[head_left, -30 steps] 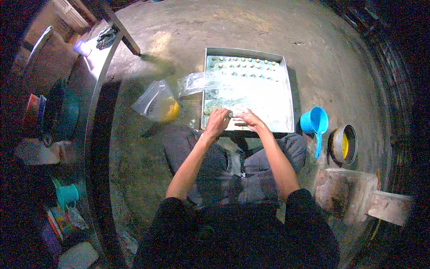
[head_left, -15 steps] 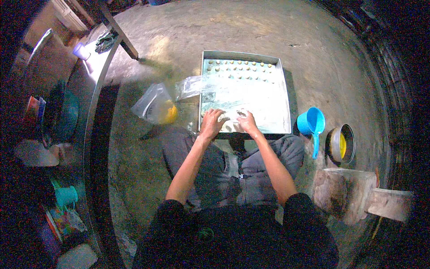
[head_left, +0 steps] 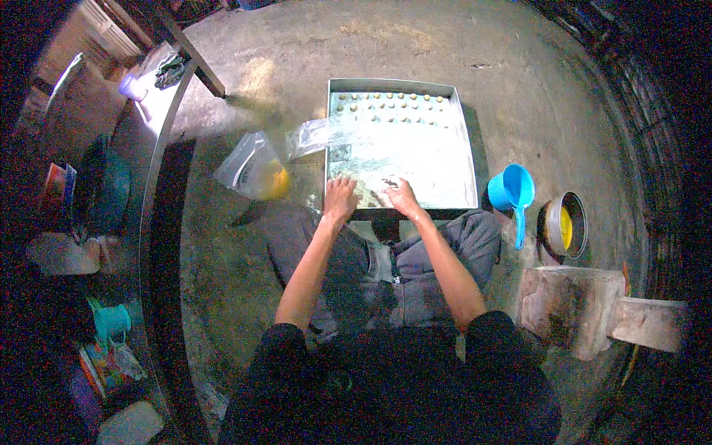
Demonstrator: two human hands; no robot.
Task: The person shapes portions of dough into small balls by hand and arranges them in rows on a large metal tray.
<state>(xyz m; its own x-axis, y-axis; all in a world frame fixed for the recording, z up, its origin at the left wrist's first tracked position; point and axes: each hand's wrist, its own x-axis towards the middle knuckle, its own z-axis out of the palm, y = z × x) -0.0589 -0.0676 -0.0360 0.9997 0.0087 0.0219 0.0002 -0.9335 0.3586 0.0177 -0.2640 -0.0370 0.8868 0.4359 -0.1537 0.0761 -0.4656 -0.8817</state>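
Observation:
A shallow, pale square tray [head_left: 470, 174] lies in front of my crossed legs. Small yellowish balls [head_left: 400, 96], perhaps dough, stand in rows along its far side. Over the near left corner, my left hand [head_left: 342, 197] has its fingers spread and the fingertips down at the tray's whitish surface. My right hand [head_left: 403, 197] is at the middle of the near edge, with thumb and fingers drawn together. A small dark and whitish bit [head_left: 389, 182] shows at its fingertips, too blurred to name.
Left of the tray lie a clear plastic bag [head_left: 256, 167] with something yellow and another clear bag [head_left: 310, 137]. To the right stand a blue dipper [head_left: 510, 189], a metal bowl [head_left: 566, 226] with yellow contents, and a worn block [head_left: 571, 308]. A dark beam [head_left: 159, 297] runs along the left.
My left hand has moved left, away from the right, and its fingers have spread flatter. My right hand has shifted slightly left. The whole view has tilted a little.

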